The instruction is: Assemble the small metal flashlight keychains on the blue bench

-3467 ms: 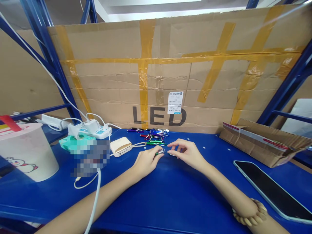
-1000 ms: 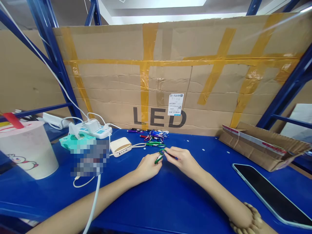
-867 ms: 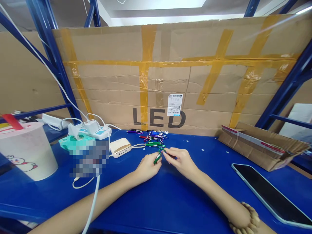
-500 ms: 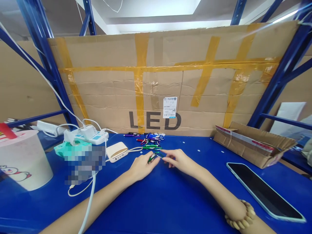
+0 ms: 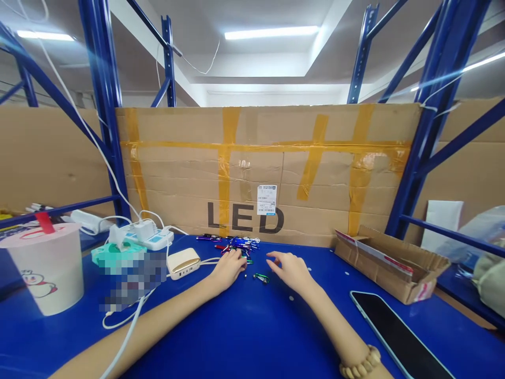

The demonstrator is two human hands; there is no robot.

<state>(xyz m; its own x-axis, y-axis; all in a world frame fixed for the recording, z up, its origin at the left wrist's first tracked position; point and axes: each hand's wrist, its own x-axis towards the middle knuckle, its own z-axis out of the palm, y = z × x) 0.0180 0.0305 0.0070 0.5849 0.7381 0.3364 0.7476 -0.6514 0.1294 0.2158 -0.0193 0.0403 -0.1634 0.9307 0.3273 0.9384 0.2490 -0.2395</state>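
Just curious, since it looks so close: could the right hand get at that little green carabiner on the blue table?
Probably yes. The right hand is open just beside the green carabiner, and nothing seems to stand between them.

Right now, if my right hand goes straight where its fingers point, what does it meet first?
Your right hand probably meets the heap of small coloured metal keychain flashlights first; the green metal carabiner lies beside that line.

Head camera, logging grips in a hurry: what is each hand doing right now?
Left hand: fingers curled at the pile of keychain flashlights; cannot tell if it holds anything.
Right hand: open, empty, beside a green carabiner.
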